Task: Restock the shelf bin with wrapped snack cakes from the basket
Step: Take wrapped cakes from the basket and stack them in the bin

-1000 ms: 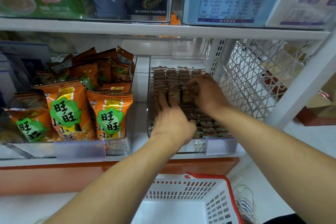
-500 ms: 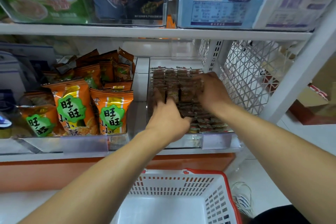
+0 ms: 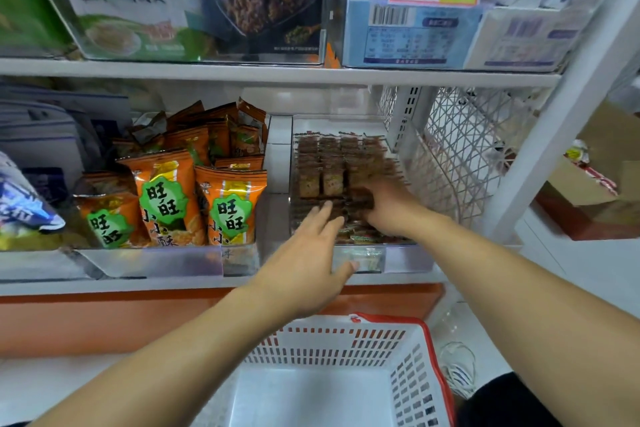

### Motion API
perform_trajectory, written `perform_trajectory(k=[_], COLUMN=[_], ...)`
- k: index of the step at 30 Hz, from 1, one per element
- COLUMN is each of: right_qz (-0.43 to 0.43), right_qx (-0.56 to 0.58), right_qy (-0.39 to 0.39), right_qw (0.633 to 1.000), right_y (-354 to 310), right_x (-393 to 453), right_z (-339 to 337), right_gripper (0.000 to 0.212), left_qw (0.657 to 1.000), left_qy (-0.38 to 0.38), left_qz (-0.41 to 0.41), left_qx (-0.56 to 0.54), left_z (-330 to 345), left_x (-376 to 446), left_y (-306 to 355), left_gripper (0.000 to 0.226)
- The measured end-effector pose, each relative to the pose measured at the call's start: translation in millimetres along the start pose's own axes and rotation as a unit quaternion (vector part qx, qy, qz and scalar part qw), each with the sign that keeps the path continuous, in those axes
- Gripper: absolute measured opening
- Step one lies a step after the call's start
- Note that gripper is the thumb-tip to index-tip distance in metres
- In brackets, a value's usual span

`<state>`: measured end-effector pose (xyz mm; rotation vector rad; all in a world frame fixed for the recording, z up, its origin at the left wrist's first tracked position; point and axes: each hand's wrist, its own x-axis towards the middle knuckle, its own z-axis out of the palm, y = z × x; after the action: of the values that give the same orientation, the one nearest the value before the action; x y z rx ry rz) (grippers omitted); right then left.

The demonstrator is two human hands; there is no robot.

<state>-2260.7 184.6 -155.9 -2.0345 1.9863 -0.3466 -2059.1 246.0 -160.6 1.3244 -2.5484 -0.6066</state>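
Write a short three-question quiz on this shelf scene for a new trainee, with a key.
1. True or false: the right hand is inside the clear bin among the snack cakes.
2. What stands left of that bin? A) orange snack bags B) bottles C) tins
3. Fill in: the left hand has its fingers ____ over the bin's front edge.

Key: 1 true; 2 A; 3 straight. The part of the basket in view shows no cakes.
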Motion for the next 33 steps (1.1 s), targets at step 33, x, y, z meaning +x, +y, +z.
perform_trajectory(k=[33], right_qz=[0.011], right_qx=[0.016], right_qy=[0.153], right_qw=[0.988], right_y=[9.9], right_x=[32.7], right_z=[6.0], right_gripper=[0.047], left_qw=[0.977], left_qy=[-0.144], left_qz=[-0.139], left_qx=[0.076], left_z=[13.8], left_x=[84.5], left_y=[9.9], left_gripper=[0.102])
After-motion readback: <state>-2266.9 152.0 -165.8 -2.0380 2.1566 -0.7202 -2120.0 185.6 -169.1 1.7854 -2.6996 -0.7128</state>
